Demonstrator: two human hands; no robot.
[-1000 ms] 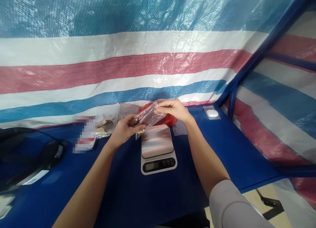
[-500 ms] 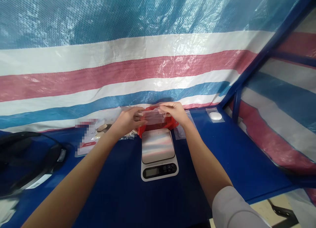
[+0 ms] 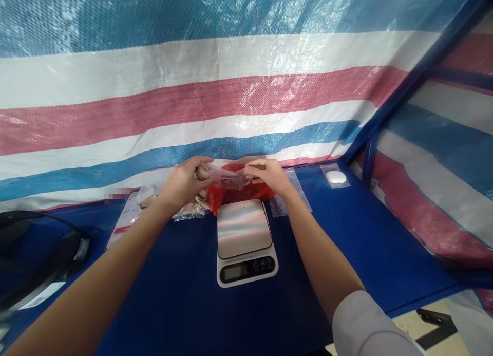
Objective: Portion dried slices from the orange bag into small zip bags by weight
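Note:
A clear plastic bag (image 3: 231,177) is stretched between my two hands, above a red plastic bag (image 3: 246,193). Its left end is gripped by my left hand (image 3: 188,184), whose fingers curl around the plastic; something pale shows there, too hidden to name. At the other end, my right hand (image 3: 267,175) pinches the edge of the clear bag with thumb and fingertips. The red bag lies spread behind a white kitchen scale (image 3: 244,230), with dark contents I cannot make out. Nothing rests on the scale's plate, and its display looks blank.
Clear bags with pale dried pieces (image 3: 194,206) lie left of the red bag, beside a phone (image 3: 122,220). A black headset-like object (image 3: 57,263) sits at far left. Flat clear bags (image 3: 290,191) and a white oval item (image 3: 336,177) lie right. A striped tarp (image 3: 215,99) hangs behind.
My left hand has shifted left and slightly up, and its end of the clear bag looks bunched in my fingers. My right hand keeps its pinch. The view has shifted slightly.

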